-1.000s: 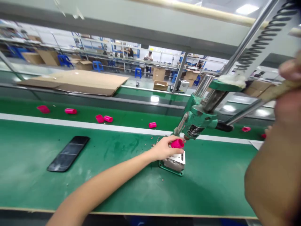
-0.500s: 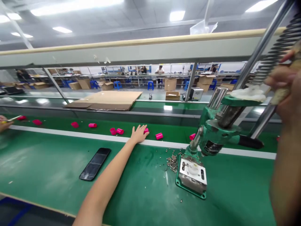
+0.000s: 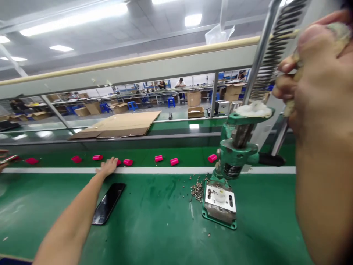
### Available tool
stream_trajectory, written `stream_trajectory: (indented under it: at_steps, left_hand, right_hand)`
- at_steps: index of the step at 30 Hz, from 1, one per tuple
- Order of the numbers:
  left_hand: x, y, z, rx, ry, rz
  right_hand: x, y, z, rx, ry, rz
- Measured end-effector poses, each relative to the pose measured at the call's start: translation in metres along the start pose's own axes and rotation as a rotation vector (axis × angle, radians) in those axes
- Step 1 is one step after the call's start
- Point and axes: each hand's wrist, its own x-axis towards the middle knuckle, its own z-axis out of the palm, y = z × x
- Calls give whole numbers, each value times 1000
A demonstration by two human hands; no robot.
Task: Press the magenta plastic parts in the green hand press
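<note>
My left hand (image 3: 108, 168) reaches over the white line to the far strip of the belt. Its fingers look stretched out, right beside a pink cylinder (image 3: 118, 162) that they partly hide; a firm hold on it is not visible. Close to its right lies another pink cylinder (image 3: 128, 162). My right hand (image 3: 317, 73), raised at the right, is wrapped round the padded lever handle (image 3: 339, 33) of a green hand press (image 3: 234, 154). A small white fixture (image 3: 220, 196) sits on the press base. Beside it is a heap of small metal pieces (image 3: 197, 191).
A black phone (image 3: 109, 204) lies near my left forearm. More pink cylinders (image 3: 159, 158) are spread along the belt. Another person's hand (image 3: 3, 154) is at the far left. Flat cardboard (image 3: 121, 124) lies beyond the rail, and a grey beam (image 3: 110, 79) crosses above.
My left hand has moved left along the row, away from one pink cylinder to another. The view has shifted, and my right hand on the lever handle shows more fully.
</note>
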Motion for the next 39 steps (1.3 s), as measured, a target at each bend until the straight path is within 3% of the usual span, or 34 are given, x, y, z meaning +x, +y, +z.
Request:
stream_trajectory:
  at_steps: [2,4,9,11,14,19,23,27,30,33,35,39]
  left_hand:
    - [1,17,0,-35,69,4]
    - [-1,48,9,-81,80,103]
    - [-25,151,53,-306,-182,665]
    - [-35,181,63,-379,-213,732]
    - [-50,205,62,-485,-158,741]
    - [-79,220,39,-949,-98,798]
    - [-85,226,31,-1000,-129,802]
    - [-64,219,57,-695,-92,748]
    - [-45,212,87,-411,-174,744]
    - [-36,211,106,-344,-236,741]
    - [-36,212,108,-345,-170,715]
    - [-44,208,109,-501,147,678]
  right_hand:
    - [-2,-5,7,6,18,-75]
    - [-1,-5,6,-1,13,-65]
    - [3,0,-2,-70,61,40]
    - [3,0,-1,-39,53,1]
    - [0,-2,5,30,16,-97]
    - [-5,-6,12,22,18,-98]
    - [-5,-7,10,9,-6,-92]
    - [-6,-8,8,7,-6,-76]
    - [-7,-8,10,-26,-6,-62]
    - [-8,-9,10,-51,-13,-19]
    - [-9,-9,10,-63,-14,21]
    - [-11,-13,8,-86,-31,100]
